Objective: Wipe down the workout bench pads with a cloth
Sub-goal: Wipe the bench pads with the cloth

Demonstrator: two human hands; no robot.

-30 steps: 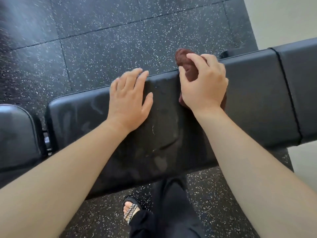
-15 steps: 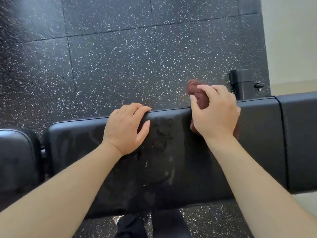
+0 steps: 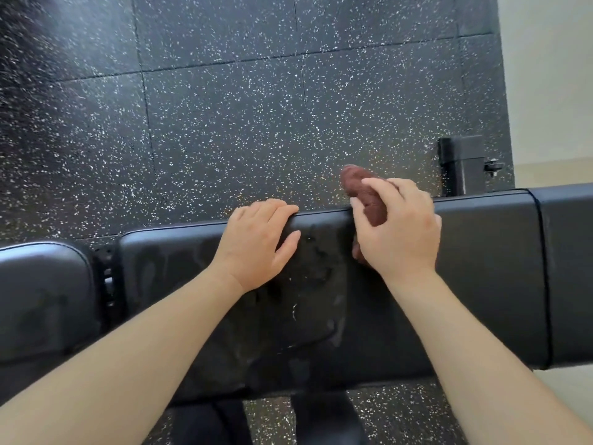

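Right hand (image 3: 399, 234) is closed around a bunched brown cloth (image 3: 364, 194), pressing it on the far edge of the long bench pad (image 3: 481, 268), roughly 1 o'clock from frame centre. Part of the cloth sticks out past the fingers at 11 o'clock of the hand, hanging over the pad edge

Left hand (image 3: 256, 242) lies flat and open on the same surface, fingertips curled over the far edge, holding nothing, likely bracing

Cloth looks soft and light, wadded. It should conform to the rounded edge; best gripped as a ball in the palm, as it is now

Pad reads as smooth vinyl with damp streaks between the hands, so probably slick. The stretch at 3 o'clock looks dry. Second pad (image 3: 45, 300) sits at 9 o'clock across a gap. Speckled rubber floor (image 3: 224, 107) beyond
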